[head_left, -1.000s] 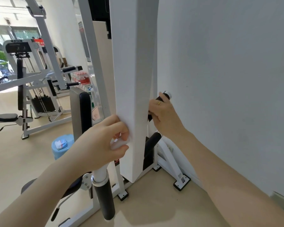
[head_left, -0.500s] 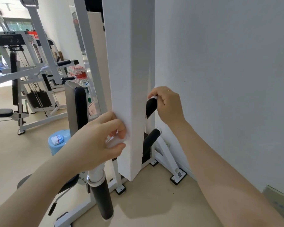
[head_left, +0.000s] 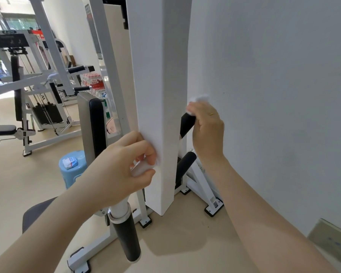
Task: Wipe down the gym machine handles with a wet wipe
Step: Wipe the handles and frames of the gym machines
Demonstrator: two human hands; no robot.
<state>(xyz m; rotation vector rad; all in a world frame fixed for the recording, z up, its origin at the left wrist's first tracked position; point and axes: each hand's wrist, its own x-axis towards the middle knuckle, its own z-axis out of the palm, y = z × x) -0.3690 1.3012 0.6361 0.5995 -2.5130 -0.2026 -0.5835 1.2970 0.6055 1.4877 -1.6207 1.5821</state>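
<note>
My right hand point(head_left: 207, 131) is closed over the top end of the far black handle point(head_left: 186, 125), pressing a crumpled white wet wipe point(head_left: 200, 99) onto it; a tuft of the wipe sticks out above my fingers. This handle sits in the narrow gap between the white machine column point(head_left: 158, 95) and the wall. My left hand point(head_left: 118, 166) grips the white bar of the near handle, just above its black foam grip point(head_left: 126, 241), which hangs down toward the floor. Something white shows between my left fingers; I cannot tell whether it is bar or wipe.
The white wall point(head_left: 274, 95) stands close on the right. A second black roller point(head_left: 185, 162) sits below the far handle. A blue canister point(head_left: 75, 174) with a small packet point(head_left: 69, 162) on top stands left of the black back pad point(head_left: 96, 123). Other machines point(head_left: 18, 75) fill the back left.
My right hand slid up the far handle from its middle to its top end, and the wipe now shows above my fingers. The left hand kept its grip.
</note>
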